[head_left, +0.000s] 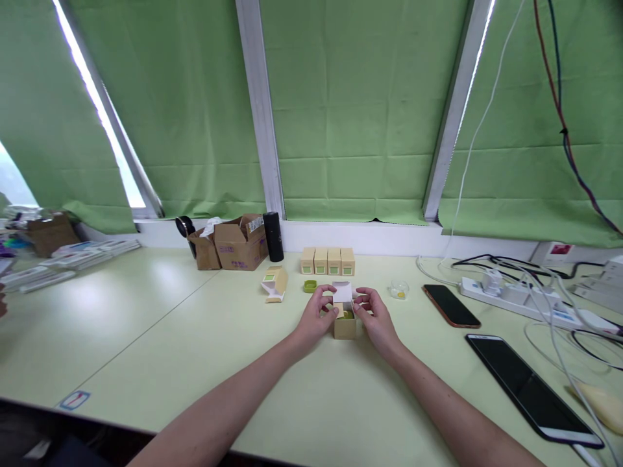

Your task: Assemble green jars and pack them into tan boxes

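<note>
A small tan cardboard box (344, 330) stands on the table with its white-lined lid (342, 291) raised. Something green (348, 314) shows inside it. On the left side, my left hand (311, 319) grips the box, its thumb over a side flap (339, 310). My right hand (376, 318) holds the opposite side, fingers bent at the upper edge. Just beyond my left hand lies a small green tray-like piece (310, 286). Further left is another tan box (275, 283), opened and on its side. A clear little dish (399, 289) with something yellow sits to the right.
Several closed tan boxes (327, 261) stand in a row at the back. Behind on the left are larger brown cartons (238, 245) and a black cylinder (273, 237). A phone (450, 305), a tablet (530, 386) and a power strip (511, 298) with cables occupy the right.
</note>
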The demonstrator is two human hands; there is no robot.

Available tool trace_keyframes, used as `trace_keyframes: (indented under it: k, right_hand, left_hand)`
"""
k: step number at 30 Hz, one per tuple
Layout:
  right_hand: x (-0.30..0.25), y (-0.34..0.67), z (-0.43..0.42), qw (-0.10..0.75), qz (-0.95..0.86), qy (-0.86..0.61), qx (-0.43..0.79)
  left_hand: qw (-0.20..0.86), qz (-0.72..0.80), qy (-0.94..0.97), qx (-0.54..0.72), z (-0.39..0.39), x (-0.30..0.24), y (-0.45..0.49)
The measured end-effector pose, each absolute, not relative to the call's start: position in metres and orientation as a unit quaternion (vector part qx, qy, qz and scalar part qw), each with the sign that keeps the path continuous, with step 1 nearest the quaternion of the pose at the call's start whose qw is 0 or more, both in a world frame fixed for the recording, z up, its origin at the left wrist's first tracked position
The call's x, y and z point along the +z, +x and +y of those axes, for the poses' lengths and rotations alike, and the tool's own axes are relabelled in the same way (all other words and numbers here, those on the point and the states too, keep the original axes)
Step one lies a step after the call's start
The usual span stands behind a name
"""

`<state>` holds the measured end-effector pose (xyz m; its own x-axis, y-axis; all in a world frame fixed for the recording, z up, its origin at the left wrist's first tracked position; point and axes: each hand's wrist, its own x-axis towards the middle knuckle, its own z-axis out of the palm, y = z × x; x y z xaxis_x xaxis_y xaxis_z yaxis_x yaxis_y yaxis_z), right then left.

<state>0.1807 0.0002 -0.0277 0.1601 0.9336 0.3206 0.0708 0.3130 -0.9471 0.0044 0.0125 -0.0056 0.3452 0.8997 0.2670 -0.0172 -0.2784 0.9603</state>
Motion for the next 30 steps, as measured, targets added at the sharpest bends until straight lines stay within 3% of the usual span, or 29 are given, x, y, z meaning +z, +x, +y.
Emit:
trace_keyframes:
  k: [30]
  right_hand:
    - [-0.0315,0.1802,0.001,0.577,-0.555,-0.488,0.348]
  left_hand:
    - [0.473,0.322,0.664,0.482,0.0129,-0.0069,0.0056]
